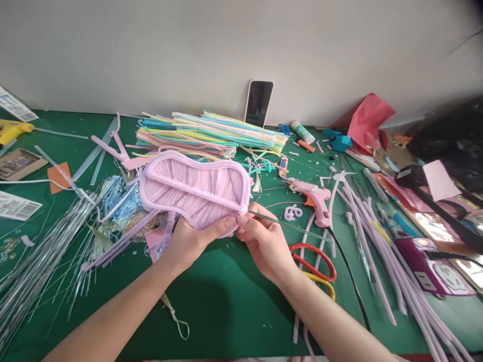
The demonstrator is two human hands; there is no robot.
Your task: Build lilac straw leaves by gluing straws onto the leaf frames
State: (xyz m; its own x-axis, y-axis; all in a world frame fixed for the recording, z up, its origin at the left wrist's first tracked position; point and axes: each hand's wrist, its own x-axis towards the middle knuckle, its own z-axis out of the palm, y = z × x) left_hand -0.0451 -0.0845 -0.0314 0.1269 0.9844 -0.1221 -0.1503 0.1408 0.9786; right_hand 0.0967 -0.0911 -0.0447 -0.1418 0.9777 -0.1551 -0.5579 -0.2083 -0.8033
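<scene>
A pale purple peanut-shaped piece (194,188), ribbed with fuzzy pipe-cleaner edging, is held above the green table (226,296). My left hand (192,239) grips its lower edge from beneath, thumb on the front. My right hand (264,241) pinches a thin green wire (290,225) right at the piece's right end; the wire runs off to the right.
A pink glue gun (313,197) with a black cord lies right of my hands, red and yellow scissors (317,266) beneath my right wrist. Lilac pipe cleaners (377,246) spread at right, pastel straws (211,133) behind, silver tinsel wires (41,256) at left, a phone (259,103) against the wall.
</scene>
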